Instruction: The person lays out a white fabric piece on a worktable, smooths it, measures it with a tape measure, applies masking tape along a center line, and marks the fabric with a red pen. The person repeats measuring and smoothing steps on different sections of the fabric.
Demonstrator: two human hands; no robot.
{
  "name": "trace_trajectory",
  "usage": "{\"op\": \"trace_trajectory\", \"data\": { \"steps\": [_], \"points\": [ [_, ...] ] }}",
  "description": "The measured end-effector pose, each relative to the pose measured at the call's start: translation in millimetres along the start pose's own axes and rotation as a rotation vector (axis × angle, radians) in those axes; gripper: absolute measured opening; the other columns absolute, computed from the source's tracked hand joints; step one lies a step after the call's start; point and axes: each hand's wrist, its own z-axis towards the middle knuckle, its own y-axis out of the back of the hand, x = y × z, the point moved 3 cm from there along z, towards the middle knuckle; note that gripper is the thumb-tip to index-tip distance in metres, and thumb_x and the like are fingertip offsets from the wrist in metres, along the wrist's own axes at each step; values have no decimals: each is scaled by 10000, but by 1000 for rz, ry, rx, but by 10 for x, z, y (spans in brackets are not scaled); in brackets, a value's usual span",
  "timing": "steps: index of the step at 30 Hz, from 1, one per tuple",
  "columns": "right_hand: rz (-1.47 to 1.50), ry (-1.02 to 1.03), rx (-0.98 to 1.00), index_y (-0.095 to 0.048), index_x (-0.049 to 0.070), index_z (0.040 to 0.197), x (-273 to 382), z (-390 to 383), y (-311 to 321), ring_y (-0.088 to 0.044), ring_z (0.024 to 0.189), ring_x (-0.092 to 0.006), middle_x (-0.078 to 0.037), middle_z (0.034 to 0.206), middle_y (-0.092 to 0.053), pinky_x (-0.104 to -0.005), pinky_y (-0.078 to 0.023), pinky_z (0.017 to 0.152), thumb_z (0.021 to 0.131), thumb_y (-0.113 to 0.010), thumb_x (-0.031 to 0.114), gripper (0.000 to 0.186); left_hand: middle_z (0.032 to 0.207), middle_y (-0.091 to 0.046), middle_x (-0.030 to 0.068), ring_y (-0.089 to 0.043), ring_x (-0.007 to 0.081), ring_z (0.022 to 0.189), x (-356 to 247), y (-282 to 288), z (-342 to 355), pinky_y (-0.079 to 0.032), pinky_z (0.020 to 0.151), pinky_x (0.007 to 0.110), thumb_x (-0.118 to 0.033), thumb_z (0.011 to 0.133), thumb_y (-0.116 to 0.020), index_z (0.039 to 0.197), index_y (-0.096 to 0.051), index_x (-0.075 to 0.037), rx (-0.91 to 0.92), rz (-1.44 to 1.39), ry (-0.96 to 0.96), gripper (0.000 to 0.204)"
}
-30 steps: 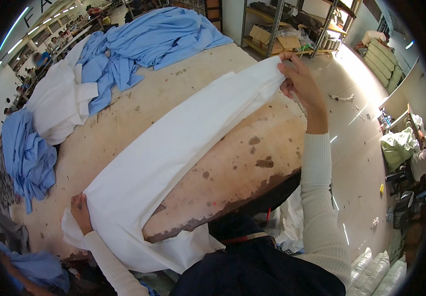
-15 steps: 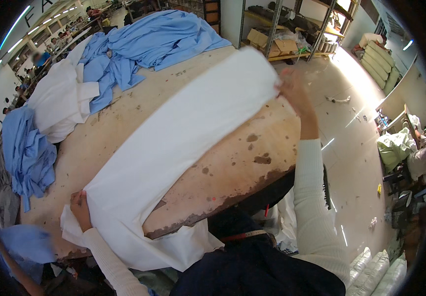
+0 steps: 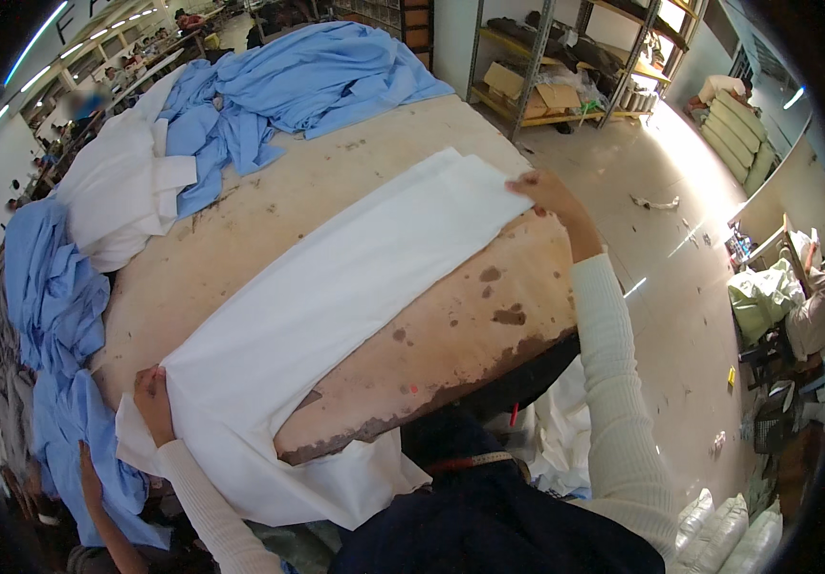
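White cloth (image 3: 326, 287) lies in a long strip, slantwise across a tan tabletop (image 3: 441, 316), its far end flat and doubled over along a crease, its near end bunched and hanging over the table's near edge. The left hand (image 3: 154, 409) grips the strip's left edge with curled fingers. The right hand (image 3: 548, 194) has its fingertips at the strip's far right corner; whether they pinch the cloth or merely press it, I cannot tell. Both wrists come out of ribbed cream sleeves (image 3: 615, 335).

The tabletop is marked with dark stains, and its near edge is worn ragged. Crumpled light-blue fabric (image 3: 307, 77) is heaped at the far end, beside a loose white fabric pile (image 3: 116, 191). More blue fabric (image 3: 49, 287) hangs down the left side, where another person's forearm (image 3: 111, 517) reaches in from below, hand against the folds.

Beyond the far right corner, metal shelving (image 3: 529, 72) holds cardboard boxes (image 3: 532, 93). Pale flooring (image 3: 666, 287) runs along the right, with stacked greenish sacks (image 3: 736, 134) farther off and shiny plastic-wrapped bundles (image 3: 726, 531) at lower right.
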Motion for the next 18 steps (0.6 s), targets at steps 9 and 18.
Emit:
{"op": "trace_trajectory", "data": {
  "steps": [9,18],
  "points": [
    [609,387,-90,-601,20,1063,759,199,334,-566,685,-104,-12,836,-638,-244,-464,591,770,-721,312,431,901,-614,116,-573,224,845,122,46,-20,-434,794,296,-113,846,-608,923,-629,54,-11,-3,10,186],
    [179,-55,90,-569,50,1065,-165,423,-153,-595,784,-162,-54,928,-643,-315,-471,651,758,-723,230,387,877,-626,116,-584,220,830,16,221,-18,-449,778,305,-79,824,-611,931,-618,47,91,59,118,165]
  ]
}}
